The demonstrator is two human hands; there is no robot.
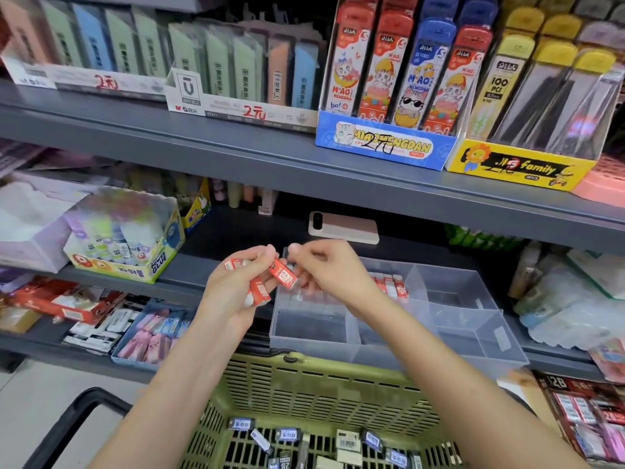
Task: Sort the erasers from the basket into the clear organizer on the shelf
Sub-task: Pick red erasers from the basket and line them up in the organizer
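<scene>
Centre frame, over the clear organizer (473,336): left hand (230,299) curls round several red-sleeved erasers (259,292), white ends showing. Right hand (331,272) pinches one red eraser (283,274) beside them. Dark-sleeved erasers (285,434) lie in green basket (321,384), bottom centre.

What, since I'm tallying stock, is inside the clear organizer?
A row of red-sleeved erasers stands in a rear compartment of the clear organizer; its front and right compartments look empty. The right hand covers part of that row.
</scene>
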